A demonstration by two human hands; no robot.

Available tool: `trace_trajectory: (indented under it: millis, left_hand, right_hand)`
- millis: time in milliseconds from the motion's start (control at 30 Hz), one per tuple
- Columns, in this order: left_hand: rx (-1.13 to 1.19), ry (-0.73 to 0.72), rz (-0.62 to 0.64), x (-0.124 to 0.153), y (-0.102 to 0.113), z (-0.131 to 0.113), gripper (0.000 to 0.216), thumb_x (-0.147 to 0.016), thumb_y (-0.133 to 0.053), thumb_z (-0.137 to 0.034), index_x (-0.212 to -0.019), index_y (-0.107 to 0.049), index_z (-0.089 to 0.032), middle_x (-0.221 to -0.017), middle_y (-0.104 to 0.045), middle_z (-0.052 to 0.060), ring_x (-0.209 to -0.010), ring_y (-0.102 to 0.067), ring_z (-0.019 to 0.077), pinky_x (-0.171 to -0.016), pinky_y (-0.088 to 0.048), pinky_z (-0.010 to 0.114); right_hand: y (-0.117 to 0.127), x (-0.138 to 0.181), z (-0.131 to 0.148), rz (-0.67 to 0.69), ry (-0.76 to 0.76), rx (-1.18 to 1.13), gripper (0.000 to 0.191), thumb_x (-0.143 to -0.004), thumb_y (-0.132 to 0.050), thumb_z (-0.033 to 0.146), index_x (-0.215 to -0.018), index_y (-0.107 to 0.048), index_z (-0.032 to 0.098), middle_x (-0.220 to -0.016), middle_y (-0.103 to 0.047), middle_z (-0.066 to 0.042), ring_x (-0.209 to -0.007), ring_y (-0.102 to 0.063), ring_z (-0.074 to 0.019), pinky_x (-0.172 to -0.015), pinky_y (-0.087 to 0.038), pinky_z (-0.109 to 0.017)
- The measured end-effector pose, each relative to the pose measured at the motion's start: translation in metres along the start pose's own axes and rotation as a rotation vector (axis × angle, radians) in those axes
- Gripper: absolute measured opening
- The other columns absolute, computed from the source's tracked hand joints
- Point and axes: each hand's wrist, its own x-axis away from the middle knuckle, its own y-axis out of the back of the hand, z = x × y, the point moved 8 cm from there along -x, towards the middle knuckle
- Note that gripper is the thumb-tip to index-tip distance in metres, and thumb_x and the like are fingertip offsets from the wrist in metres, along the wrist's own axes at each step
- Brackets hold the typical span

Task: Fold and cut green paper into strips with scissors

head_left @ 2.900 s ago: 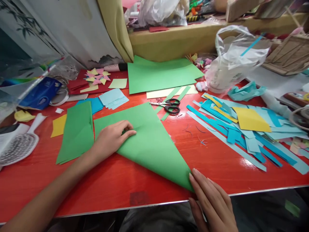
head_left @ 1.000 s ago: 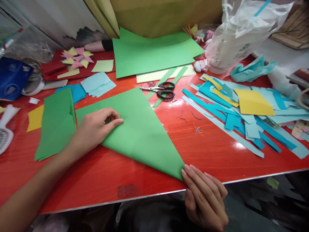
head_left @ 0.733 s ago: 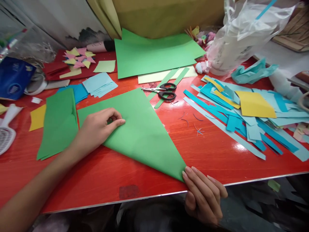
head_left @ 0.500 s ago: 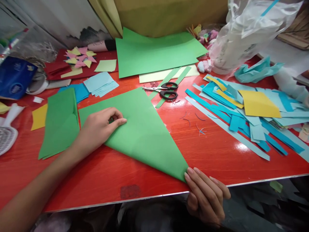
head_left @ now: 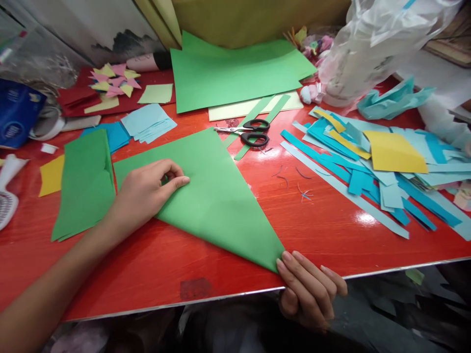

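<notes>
A sheet of green paper, folded over into a slanted shape, lies near the table's front edge. On top of it rests my left hand, fingers curled and thumb stretched out, holding the sheet down. My right hand has the sheet's pointed near corner between its fingers and the thumb below, at the table edge. Just beyond the sheet's far corner are black-handled scissors, lying across two green paper strips. Left of the sheet sits a stack of folded green paper.
Blue and yellow paper scraps spread over the right side. Large green sheets lie at the back, beside a bagged plastic cup. Light blue squares, a pink-and-yellow paper piece and a tape roll are at the left.
The whole view has shifted slightly, so things sit a little further left and higher. Both hands keep their places on the green paper.
</notes>
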Motion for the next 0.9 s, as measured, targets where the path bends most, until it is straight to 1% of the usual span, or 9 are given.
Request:
trace_trajectory:
  millis: [167,267,367,433,467,567,633,700,900]
  left_hand:
    - [-0.085,-0.026,-0.015,-0.001,0.000,0.000,0.023,-0.086,-0.044,-0.043,-0.084,-0.056,-0.023,-0.085,-0.063,0.001,-0.077,-0.058,0.0178,-0.068,-0.041,0.029]
    - [-0.233,-0.107,-0.120,0.013,0.011,-0.015,0.023,-0.087,-0.043,-0.037,-0.096,-0.057,-0.021,-0.101,-0.063,0.008,-0.098,-0.057,0.0260,-0.079,-0.044,0.038]
    - [-0.376,-0.340,-0.229,0.051,0.018,-0.062,0.036,-0.085,-0.048,-0.025,-0.120,-0.050,-0.015,-0.125,-0.054,0.016,-0.121,-0.045,0.0319,-0.097,-0.039,0.047]
    - [-0.334,-0.649,-0.300,0.091,0.013,-0.110,0.047,-0.081,-0.054,-0.018,-0.127,-0.046,-0.012,-0.130,-0.053,0.013,-0.125,-0.044,0.0272,-0.105,-0.036,0.043]
    - [-0.290,-0.759,-0.267,0.109,0.005,-0.129,0.049,-0.080,-0.056,-0.020,-0.127,-0.047,-0.009,-0.133,-0.051,0.013,-0.128,-0.041,0.0276,-0.107,-0.036,0.042]
    - [-0.241,-0.842,-0.229,0.139,-0.018,-0.160,0.046,-0.084,-0.052,-0.037,-0.120,-0.055,-0.009,-0.130,-0.055,0.010,-0.125,-0.046,0.0244,-0.101,-0.042,0.034]
    - [-0.238,-0.829,-0.214,0.143,-0.032,-0.165,0.048,-0.086,-0.048,-0.041,-0.120,-0.056,-0.009,-0.129,-0.056,0.009,-0.122,-0.049,0.0231,-0.098,-0.045,0.033]
    - [-0.238,-0.820,-0.206,0.142,-0.040,-0.164,0.048,-0.087,-0.048,-0.040,-0.122,-0.054,-0.007,-0.130,-0.055,0.010,-0.122,-0.049,0.0234,-0.097,-0.046,0.033]
    - [-0.139,-0.833,-0.161,0.136,-0.038,-0.150,0.051,-0.088,-0.046,-0.040,-0.127,-0.049,-0.007,-0.131,-0.053,0.011,-0.125,-0.046,0.0226,-0.100,-0.044,0.033]
  right_hand:
    - [-0.002,0.002,-0.001,-0.025,0.002,0.014,0.030,-0.092,-0.043,0.021,-0.074,-0.067,0.019,-0.075,-0.070,0.003,-0.073,-0.062,-0.0094,-0.094,-0.033,-0.027]
    - [0.001,0.003,-0.001,-0.059,0.008,0.009,0.029,-0.091,-0.042,0.020,-0.075,-0.067,0.018,-0.075,-0.069,0.002,-0.074,-0.061,-0.0096,-0.095,-0.032,-0.027]
    - [-0.002,0.003,0.001,-0.016,-0.007,0.006,0.027,-0.090,-0.043,0.019,-0.079,-0.067,0.018,-0.076,-0.070,0.002,-0.076,-0.062,-0.0102,-0.095,-0.031,-0.028]
    - [-0.004,0.004,-0.001,0.001,-0.062,0.005,0.026,-0.090,-0.043,0.019,-0.081,-0.067,0.018,-0.078,-0.070,0.002,-0.078,-0.062,-0.0108,-0.095,-0.031,-0.029]
    - [-0.003,0.004,-0.002,-0.023,-0.082,0.003,0.026,-0.090,-0.042,0.019,-0.081,-0.067,0.018,-0.078,-0.070,0.002,-0.078,-0.062,-0.0110,-0.095,-0.031,-0.030]
    - [0.001,0.006,-0.001,-0.132,-0.094,-0.001,0.027,-0.091,-0.042,0.021,-0.080,-0.067,0.019,-0.077,-0.070,0.002,-0.076,-0.062,-0.0109,-0.093,-0.032,-0.030]
    - [0.001,0.006,0.000,-0.149,-0.087,-0.002,0.026,-0.091,-0.043,0.022,-0.080,-0.066,0.018,-0.077,-0.070,0.002,-0.076,-0.063,-0.0109,-0.092,-0.032,-0.030]
    - [-0.002,0.005,0.000,-0.094,-0.096,-0.001,0.025,-0.090,-0.043,0.020,-0.082,-0.066,0.018,-0.079,-0.070,0.001,-0.078,-0.063,-0.0114,-0.092,-0.032,-0.030]
    - [0.000,0.005,0.000,-0.034,-0.112,0.001,0.024,-0.089,-0.043,0.019,-0.088,-0.066,0.018,-0.081,-0.070,0.000,-0.081,-0.063,-0.0124,-0.093,-0.031,-0.031]
